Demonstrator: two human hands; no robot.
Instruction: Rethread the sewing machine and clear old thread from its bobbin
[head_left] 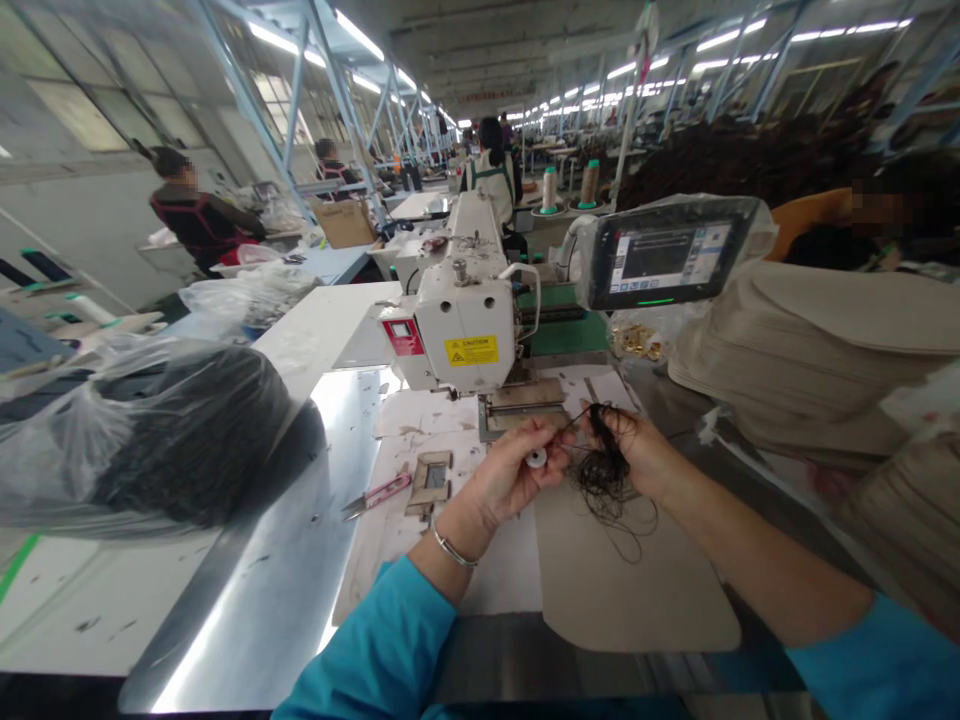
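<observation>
My left hand (517, 465) is closed around a small white bobbin (536, 457) in front of the sewing machine (469, 325). A loose tangle of dark thread (604, 470) hangs from the fingers of my right hand (634, 450), which are pinched on it. Some dark strands stretch between the two hands. Below them lies a flat beige panel (637, 590) with a rounded lower corner. To the left of my left hand, pink-handled thread snips (381, 494) rest beside a small cut-out frame (430, 483) on the white work surface.
A plastic bag of dark pieces (165, 440) bulges at the left. On the right stand a stack of beige panels (817, 340) and a plastic-wrapped control screen (667, 255). Thread cones (550, 190) stand behind the machine. Several people sit farther back, one (199, 215) at the left.
</observation>
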